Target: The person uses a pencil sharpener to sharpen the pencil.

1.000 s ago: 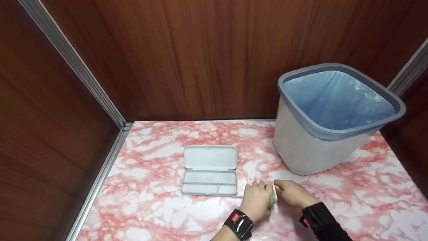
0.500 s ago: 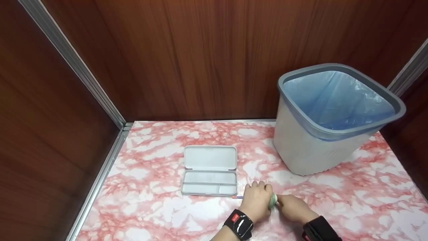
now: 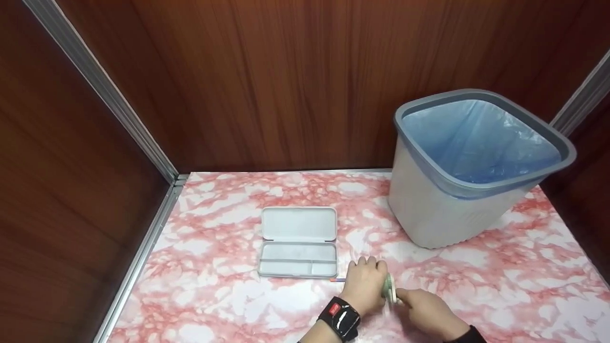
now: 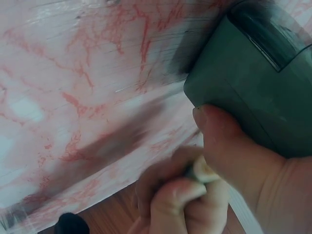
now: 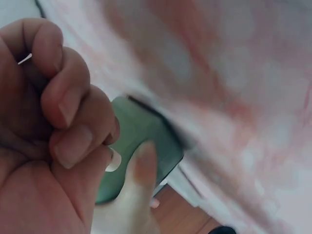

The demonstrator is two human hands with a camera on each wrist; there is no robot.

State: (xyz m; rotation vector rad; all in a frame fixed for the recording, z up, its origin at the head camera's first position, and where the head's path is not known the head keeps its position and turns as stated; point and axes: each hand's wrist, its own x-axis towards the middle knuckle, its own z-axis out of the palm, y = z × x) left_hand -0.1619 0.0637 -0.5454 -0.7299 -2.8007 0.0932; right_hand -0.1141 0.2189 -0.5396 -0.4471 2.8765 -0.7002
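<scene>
My left hand [image 3: 366, 288] grips a green hand-crank pencil sharpener [image 4: 229, 83] against the table, thumb along its side. The sharpener's pale crank [image 3: 392, 289] faces right. My right hand [image 3: 429, 309] pinches the crank's small white knob [image 5: 114, 161] between curled fingers. From the left side of my left hand sticks out the end of a thin pencil [image 3: 337, 280], red and blue; the rest of it is hidden behind that hand. In the right wrist view my left thumb presses on the green body.
A light grey pencil case [image 3: 299, 224] lies open left of my hands, its lower half split into compartments. At the back right stands a bin [image 3: 429, 205] with a blue liner [image 3: 476, 143]. Brown wood-look panels [image 3: 286, 85] enclose the red-and-white marbled table [image 3: 214, 295].
My right hand has swung from the top of the crank's circle down to its lower side, turning the crank. My left hand and the sharpener stay put.
</scene>
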